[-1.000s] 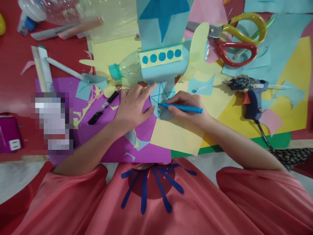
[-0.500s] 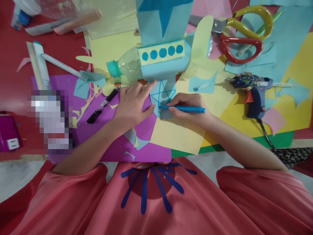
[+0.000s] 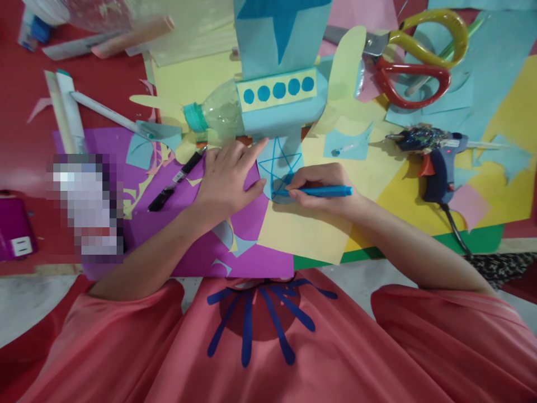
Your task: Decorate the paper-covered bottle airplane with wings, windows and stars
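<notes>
My right hand [image 3: 325, 190] holds a blue marker [image 3: 329, 191], its tip at the lower left corner of a blue star outline [image 3: 280, 162]. The star is drawn on a light blue paper wing [image 3: 293, 146] that sticks out from a plastic bottle [image 3: 224, 109]. The bottle wears light blue paper and a yellow strip [image 3: 254, 106] with several blue dots. Spread flat, my left hand [image 3: 229, 179] has its fingertips at the wing's left edge. A second wing [image 3: 255, 56] with a filled blue star points away at the top.
Scissors [image 3: 413, 84] with yellow and red handles lie at upper right. A glue gun [image 3: 438, 159] rests on yellow paper at the right. Left of my left hand are a black pen [image 3: 176, 182], a white marker [image 3: 113, 116] and paper scraps. A purple case [image 3: 14, 226] is at far left.
The marker tip has moved slightly down and left, to the star's lower left corner. My right hand has shifted slightly down; my left hand has stayed in place.
</notes>
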Action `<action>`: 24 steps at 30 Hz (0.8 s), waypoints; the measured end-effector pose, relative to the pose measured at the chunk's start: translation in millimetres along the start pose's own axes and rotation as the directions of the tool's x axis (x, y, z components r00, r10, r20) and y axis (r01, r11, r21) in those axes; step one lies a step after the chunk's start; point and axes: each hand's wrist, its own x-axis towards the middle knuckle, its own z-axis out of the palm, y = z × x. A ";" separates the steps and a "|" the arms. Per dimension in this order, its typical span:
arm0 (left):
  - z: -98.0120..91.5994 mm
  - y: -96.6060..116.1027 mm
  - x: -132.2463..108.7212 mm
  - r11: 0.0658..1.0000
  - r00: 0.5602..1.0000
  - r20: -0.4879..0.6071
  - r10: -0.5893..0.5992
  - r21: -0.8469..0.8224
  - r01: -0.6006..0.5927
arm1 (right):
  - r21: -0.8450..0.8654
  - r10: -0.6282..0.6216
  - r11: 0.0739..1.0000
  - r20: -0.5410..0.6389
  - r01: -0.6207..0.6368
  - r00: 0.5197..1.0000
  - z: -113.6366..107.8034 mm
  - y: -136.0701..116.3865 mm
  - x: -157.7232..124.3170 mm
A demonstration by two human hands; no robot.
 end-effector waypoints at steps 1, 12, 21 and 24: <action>0.3 -0.2 0.0 1.000 1.000 -0.003 0.000 0.000 0.000 | 0.008 -0.003 1.000 0.005 0.003 1.000 0.0 -0.4 0.2; -2.2 1.6 -0.7 1.000 1.000 0.000 -0.002 -0.007 0.002 | 0.131 0.074 0.990 -0.113 -0.059 0.991 0.8 9.1 2.5; -4.0 2.6 -1.7 1.000 1.000 -0.003 -0.002 -0.016 0.002 | 0.079 0.038 0.997 -0.131 -0.027 0.991 3.5 11.8 2.0; -5.4 3.8 -1.5 1.000 1.000 0.017 -0.018 -0.011 0.018 | 0.081 0.054 0.996 -0.086 -0.047 0.995 1.8 7.1 2.6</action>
